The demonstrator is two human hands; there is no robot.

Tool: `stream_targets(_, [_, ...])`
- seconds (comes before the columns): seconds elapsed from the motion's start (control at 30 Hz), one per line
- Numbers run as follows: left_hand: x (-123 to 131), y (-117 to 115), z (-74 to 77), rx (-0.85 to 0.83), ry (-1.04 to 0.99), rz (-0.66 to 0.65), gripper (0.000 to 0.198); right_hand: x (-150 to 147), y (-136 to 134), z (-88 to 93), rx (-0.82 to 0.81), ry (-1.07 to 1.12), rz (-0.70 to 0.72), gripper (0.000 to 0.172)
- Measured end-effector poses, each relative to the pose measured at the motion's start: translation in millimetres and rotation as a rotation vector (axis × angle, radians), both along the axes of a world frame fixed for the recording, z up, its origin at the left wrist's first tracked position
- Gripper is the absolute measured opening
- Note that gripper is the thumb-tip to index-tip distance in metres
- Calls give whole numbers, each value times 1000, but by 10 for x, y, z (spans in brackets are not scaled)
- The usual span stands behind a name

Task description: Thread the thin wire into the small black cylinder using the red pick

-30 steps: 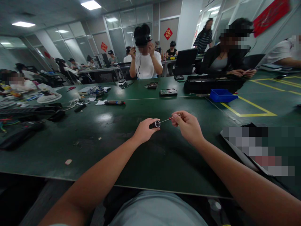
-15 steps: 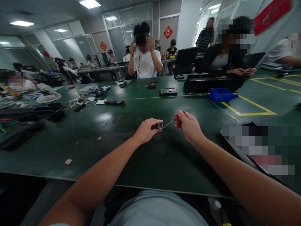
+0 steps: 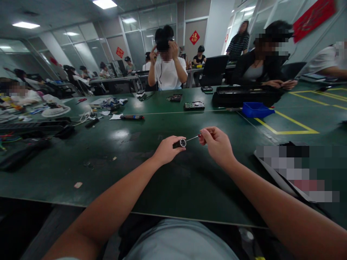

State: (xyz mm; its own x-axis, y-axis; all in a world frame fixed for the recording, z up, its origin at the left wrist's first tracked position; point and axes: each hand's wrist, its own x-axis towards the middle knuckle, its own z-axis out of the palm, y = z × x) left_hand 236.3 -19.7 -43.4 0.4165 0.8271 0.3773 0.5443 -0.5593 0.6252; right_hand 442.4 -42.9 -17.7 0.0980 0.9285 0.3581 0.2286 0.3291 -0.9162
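My left hand [image 3: 168,150] is closed round a short black cylinder [image 3: 177,144], which looks like a small flashlight. Its round end, with a pale ring and a dark inside, faces right. In my right hand [image 3: 217,142] is a thin screwdriver [image 3: 192,138], its red handle pinched between thumb and fingers. The metal shaft points left, and its tip meets the open end of the cylinder. How deep the tip reaches inside I cannot tell. Both hands are held above the green table [image 3: 189,195].
A pen-like tool [image 3: 132,117] lies beyond my hands, with a hard drive [image 3: 194,105] and a blue tray [image 3: 257,109] further back. Dark casings [image 3: 27,155] and cables crowd the left. A co-worker [image 3: 169,72] sits opposite; another person [image 3: 256,68] sits at right.
The screwdriver tip has come up from the cylinder's lower edge to its open end. The cylinder's end has turned more toward me, and my right hand has shifted slightly left.
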Motion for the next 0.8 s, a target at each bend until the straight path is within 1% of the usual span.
stream_targets(0.17, [-4,-5,4,10,2,1,38,-14,-30,40,16,-63,13,21])
stream_targets(0.27, [-5,-11,15,6,12,8,38,-7,-13,15,18,-66,22,20])
stream_targets(0.43, [-18,-3,12,14,13,39,39,32,32,-52,25,-71,35,23])
stream_targets(0.63, [-28,6,5,14,15,51,39,49,32,-60,39,-142,66,17])
stream_targets(0.7, [-26,3,11,10,16,56,39,43,25,-45,30,-170,54,15])
stream_targets(0.8, [-22,-6,22,6,18,46,38,28,19,-31,4,-212,1,21])
